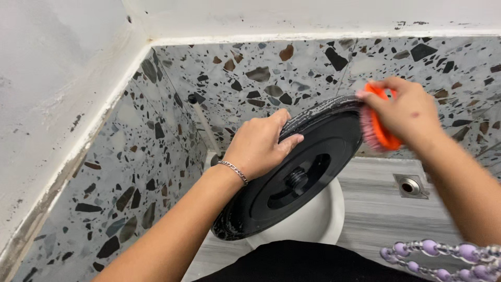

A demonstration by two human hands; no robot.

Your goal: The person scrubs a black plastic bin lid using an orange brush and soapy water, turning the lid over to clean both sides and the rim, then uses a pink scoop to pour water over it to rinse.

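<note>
My left hand (260,144) grips the upper rim of a large black round wheel (302,172) with a rubber tyre edge, holding it tilted on edge. A silver chain bracelet sits on that wrist. My right hand (404,112) is shut on an orange scrubbing brush (377,128) with pinkish bristles, pressed against the wheel's top right rim. The brush and right hand are blurred. The wheel's hub with a threaded centre faces me.
A white bucket (313,219) stands under the wheel on a grey striped floor. A metal floor drain (410,185) lies to the right. Speckled terrazzo tiles cover the corner walls. A thin white pipe (204,125) runs along the corner. Purple beads (443,253) hang at bottom right.
</note>
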